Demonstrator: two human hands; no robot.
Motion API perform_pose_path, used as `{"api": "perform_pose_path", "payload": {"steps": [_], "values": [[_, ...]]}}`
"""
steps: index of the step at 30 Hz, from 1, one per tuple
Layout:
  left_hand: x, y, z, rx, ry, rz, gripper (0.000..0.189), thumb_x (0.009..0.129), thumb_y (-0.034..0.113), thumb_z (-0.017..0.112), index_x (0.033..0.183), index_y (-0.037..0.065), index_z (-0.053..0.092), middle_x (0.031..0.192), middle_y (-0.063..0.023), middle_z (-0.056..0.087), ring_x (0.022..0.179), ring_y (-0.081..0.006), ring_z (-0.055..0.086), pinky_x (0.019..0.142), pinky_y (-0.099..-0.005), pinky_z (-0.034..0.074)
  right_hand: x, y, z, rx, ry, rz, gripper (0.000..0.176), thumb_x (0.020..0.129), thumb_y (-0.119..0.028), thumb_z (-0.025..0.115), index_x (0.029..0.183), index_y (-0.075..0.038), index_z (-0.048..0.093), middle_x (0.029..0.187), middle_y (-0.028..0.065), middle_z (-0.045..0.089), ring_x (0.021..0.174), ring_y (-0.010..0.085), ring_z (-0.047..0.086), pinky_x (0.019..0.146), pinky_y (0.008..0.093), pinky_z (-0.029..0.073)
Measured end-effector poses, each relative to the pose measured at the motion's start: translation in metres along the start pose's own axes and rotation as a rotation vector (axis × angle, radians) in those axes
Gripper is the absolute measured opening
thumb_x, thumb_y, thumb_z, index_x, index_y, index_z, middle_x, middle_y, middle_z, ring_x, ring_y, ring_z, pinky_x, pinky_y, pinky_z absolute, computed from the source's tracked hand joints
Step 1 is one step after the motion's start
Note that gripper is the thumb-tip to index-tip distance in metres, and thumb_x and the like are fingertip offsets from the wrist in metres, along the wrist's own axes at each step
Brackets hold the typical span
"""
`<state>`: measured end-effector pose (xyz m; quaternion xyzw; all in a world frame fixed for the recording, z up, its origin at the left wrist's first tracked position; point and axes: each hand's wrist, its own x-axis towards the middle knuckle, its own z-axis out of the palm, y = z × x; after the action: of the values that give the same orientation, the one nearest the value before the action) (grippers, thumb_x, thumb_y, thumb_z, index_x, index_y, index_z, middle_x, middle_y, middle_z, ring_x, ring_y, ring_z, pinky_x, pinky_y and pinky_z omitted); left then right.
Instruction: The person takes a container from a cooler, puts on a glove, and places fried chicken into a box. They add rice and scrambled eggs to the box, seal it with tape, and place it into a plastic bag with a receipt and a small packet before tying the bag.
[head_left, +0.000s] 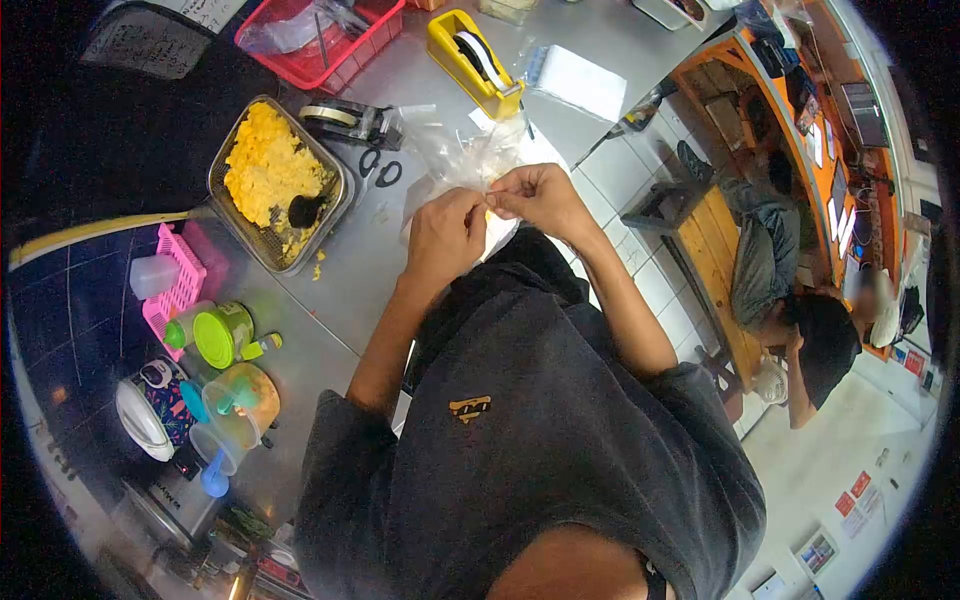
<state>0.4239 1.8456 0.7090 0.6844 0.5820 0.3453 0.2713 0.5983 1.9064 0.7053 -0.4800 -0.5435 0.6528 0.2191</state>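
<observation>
In the head view, a clear plastic bag (pixel 462 150) is gathered between my two hands above the edge of the metal table. My left hand (pixel 445 238) is closed on the bag's near side, its fingers curled. With thumb and fingertips, my right hand (pixel 543 203) pinches the bag right beside it. Glare and my fingers hide what the bag holds. Left of the bag lie black scissor-like handles (pixel 386 174) and a black tape dispenser (pixel 350 122). A yellow tape dispenser (pixel 470 62) stands beyond the bag.
A metal tray (pixel 338 215) of crumbly yellow food (pixel 268 165) with a dark utensil sits left. Behind are a red basket (pixel 350 62) and white packet (pixel 585 84). A pink basket (pixel 172 290) and green-lidded tub (pixel 222 335) stand left. Another person (pixel 825 345) sits on a wooden bench right.
</observation>
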Motion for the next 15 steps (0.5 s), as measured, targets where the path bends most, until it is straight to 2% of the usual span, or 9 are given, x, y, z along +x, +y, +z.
{"api": "perform_pose_path", "payload": {"steps": [2, 5, 7, 8, 9, 11, 12, 13, 15], "values": [[-0.005, 0.001, 0.003, 0.029, 0.031, 0.043, 0.006, 0.085, 0.008, 0.062, 0.087, 0.003, 0.06, 0.079, -0.0158, 0.063, 0.068, -0.0362, 0.063, 0.061, -0.0444, 0.049, -0.003, -0.001, 0.001, -0.006, -0.004, 0.007, 0.01, 0.088, -0.004, 0.068, 0.092, 0.005, 0.071, 0.078, 0.0078, 0.071, 0.07, 0.0102, 0.066, 0.066, 0.0237, 0.054], [-0.006, 0.008, 0.002, -0.018, 0.067, -0.014, 0.005, 0.087, 0.007, 0.061, 0.09, 0.004, 0.059, 0.083, -0.0146, 0.064, 0.068, -0.036, 0.064, 0.06, -0.0428, 0.05, -0.004, 0.003, 0.008, 0.072, 0.017, -0.028, 0.01, 0.087, -0.004, 0.067, 0.09, 0.005, 0.071, 0.074, 0.0072, 0.07, 0.068, 0.0103, 0.065, 0.064, 0.0248, 0.053], [-0.007, 0.006, 0.003, 0.047, 0.078, 0.036, 0.005, 0.088, 0.006, 0.061, 0.091, 0.005, 0.058, 0.084, -0.0135, 0.064, 0.069, -0.035, 0.065, 0.058, -0.0413, 0.05, -0.004, 0.005, 0.013, -0.099, 0.061, -0.081, 0.013, 0.086, -0.008, 0.068, 0.09, 0.004, 0.07, 0.07, 0.0063, 0.068, 0.066, 0.0088, 0.063, 0.06, 0.0282, 0.052], [-0.007, 0.004, 0.005, 0.046, 0.076, 0.039, 0.005, 0.088, 0.006, 0.061, 0.091, 0.005, 0.058, 0.084, -0.0135, 0.064, 0.069, -0.035, 0.065, 0.058, -0.0413, 0.05, -0.007, 0.004, 0.013, -0.204, 0.084, -0.083, 0.014, 0.086, -0.01, 0.067, 0.088, 0.004, 0.069, 0.069, 0.0127, 0.067, 0.064, 0.0197, 0.066, 0.06, 0.035, 0.051], [-0.008, 0.002, 0.007, 0.08, 0.113, 0.103, 0.007, 0.085, 0.005, 0.062, 0.092, 0.005, 0.06, 0.081, -0.0134, 0.063, 0.066, -0.0332, 0.064, 0.057, -0.0401, 0.05, -0.012, -0.007, 0.016, -0.203, 0.087, -0.084, 0.014, 0.086, -0.01, 0.067, 0.088, 0.004, 0.069, 0.069, 0.0127, 0.067, 0.064, 0.0197, 0.066, 0.06, 0.035, 0.051], [-0.01, -0.002, 0.008, 0.117, 0.147, 0.167, 0.01, 0.083, 0.004, 0.064, 0.093, 0.005, 0.061, 0.079, -0.0132, 0.062, 0.063, -0.0315, 0.064, 0.056, -0.0389, 0.05, -0.022, -0.022, 0.023, -0.503, 0.229, -0.229, 0.013, 0.085, -0.007, 0.064, 0.085, 0.005, 0.067, 0.071, 0.0209, 0.066, 0.066, 0.0368, 0.066, 0.062, 0.0406, 0.051], [-0.01, -0.003, 0.009, 0.148, 0.116, 0.145, 0.009, 0.083, 0.003, 0.063, 0.092, 0.004, 0.061, 0.079, -0.0132, 0.062, 0.064, -0.0315, 0.064, 0.056, -0.039, 0.05, -0.024, -0.024, 0.026, -0.489, 0.235, -0.21, 0.01, 0.083, -0.004, 0.061, 0.082, 0.005, 0.064, 0.077, 0.0262, 0.063, 0.074, 0.0466, 0.062, 0.066, 0.0442, 0.051], [-0.01, -0.003, 0.009, 0.178, 0.085, 0.123, 0.008, 0.083, 0.003, 0.063, 0.091, 0.004, 0.061, 0.078, -0.0131, 0.062, 0.065, -0.0315, 0.064, 0.056, -0.0391, 0.05, -0.026, -0.022, 0.027, -0.487, 0.237, -0.209, 0.01, 0.083, -0.004, 0.061, 0.082, 0.005, 0.064, 0.077, 0.0262, 0.063, 0.074, 0.0466, 0.062, 0.066, 0.0442, 0.051], [-0.01, -0.004, 0.003, 0.206, 0.071, 0.102, 0.007, 0.083, 0.002, 0.063, 0.089, 0.004, 0.06, 0.078, -0.0133, 0.062, 0.066, -0.0325, 0.064, 0.056, -0.0393, 0.05, -0.031, -0.018, 0.029, -0.517, 0.272, -0.385, 0.01, 0.083, -0.005, 0.061, 0.084, 0.004, 0.062, 0.08, 0.0258, 0.062, 0.077, 0.0444, 0.062, 0.068, 0.045, 0.05]]}}
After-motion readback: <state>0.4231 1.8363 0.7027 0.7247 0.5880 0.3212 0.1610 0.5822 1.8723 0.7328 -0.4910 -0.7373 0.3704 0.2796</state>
